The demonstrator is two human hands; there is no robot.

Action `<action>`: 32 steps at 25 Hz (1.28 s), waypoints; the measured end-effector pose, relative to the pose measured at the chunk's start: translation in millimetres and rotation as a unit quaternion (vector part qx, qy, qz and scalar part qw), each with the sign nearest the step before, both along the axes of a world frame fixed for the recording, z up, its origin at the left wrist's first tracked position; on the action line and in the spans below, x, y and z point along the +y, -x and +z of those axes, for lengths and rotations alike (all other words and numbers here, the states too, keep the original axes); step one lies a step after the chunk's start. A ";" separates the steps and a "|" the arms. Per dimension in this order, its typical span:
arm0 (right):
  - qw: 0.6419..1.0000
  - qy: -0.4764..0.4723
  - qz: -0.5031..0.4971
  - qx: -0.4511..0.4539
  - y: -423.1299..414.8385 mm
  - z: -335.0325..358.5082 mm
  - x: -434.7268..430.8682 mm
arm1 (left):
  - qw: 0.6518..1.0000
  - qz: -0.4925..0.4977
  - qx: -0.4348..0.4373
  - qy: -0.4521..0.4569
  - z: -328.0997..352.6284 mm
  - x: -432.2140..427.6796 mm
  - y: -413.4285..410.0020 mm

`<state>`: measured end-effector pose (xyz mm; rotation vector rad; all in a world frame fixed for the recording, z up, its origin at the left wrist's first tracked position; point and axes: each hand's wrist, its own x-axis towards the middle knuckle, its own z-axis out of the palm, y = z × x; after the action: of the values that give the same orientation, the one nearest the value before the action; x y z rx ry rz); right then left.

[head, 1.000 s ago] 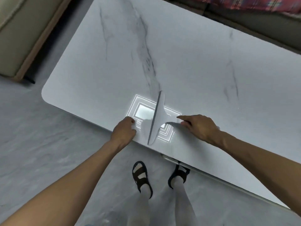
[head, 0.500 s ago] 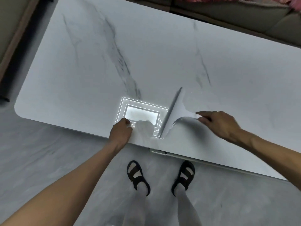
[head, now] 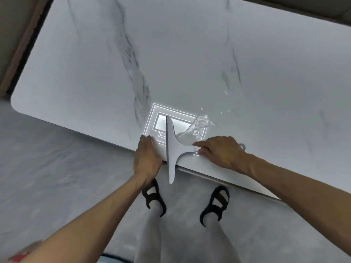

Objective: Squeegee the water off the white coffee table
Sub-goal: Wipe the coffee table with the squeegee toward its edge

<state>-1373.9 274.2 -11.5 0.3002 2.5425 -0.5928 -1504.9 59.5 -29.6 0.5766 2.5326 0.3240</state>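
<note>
- Grey stone-look floor [head: 57,168] lay under the person, whose feet in dark sandals [head: 154,198] stood just short of the table's near edge.
- Left hand [head: 147,158]: rested on the near edge of the white coffee table [head: 85,63], fingers together and curled over the rim, holding nothing visible.
- Squeegee [head: 171,147], white: blade set roughly square to the near edge, its lower end overhanging the floor, its upper end on the tabletop.
- Right hand [head: 220,150]: fingers clamped on the squeegee handle, just right of the blade.
- Water [head: 199,124]: puddle and scattered droplets lay right of the blade, beyond the right hand.
- Step in hand, judged: a stroke ending at the edge, water remaining.
- Next move, judged: reset the blade beyond the puddle and draw it towards the edge under even pressure.
- Far tabletop: grey-veined, no water discernible.
</note>
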 end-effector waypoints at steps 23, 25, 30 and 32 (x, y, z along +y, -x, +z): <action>0.999 0.030 0.022 0.014 -59.6 4.3 6.1 | 0.978 0.161 -0.131 -0.024 4.8 35.5 -57.3; 1.000 0.017 0.020 0.014 -67.0 2.1 9.4 | 0.983 0.120 -0.138 -0.005 3.1 41.2 -63.2; 0.999 -0.038 -0.017 -0.020 -121.9 20.2 89.4 | 0.994 -0.055 -0.086 -0.045 4.0 64.5 -87.2; 0.996 -0.071 -0.040 -0.041 -146.7 30.8 124.8 | 0.990 -0.072 -0.121 -0.021 3.4 74.2 -93.7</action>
<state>-1227.2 399.0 19.3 0.4697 2.5075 -0.4200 -1411.2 133.7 -26.2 0.6888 2.2441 0.3715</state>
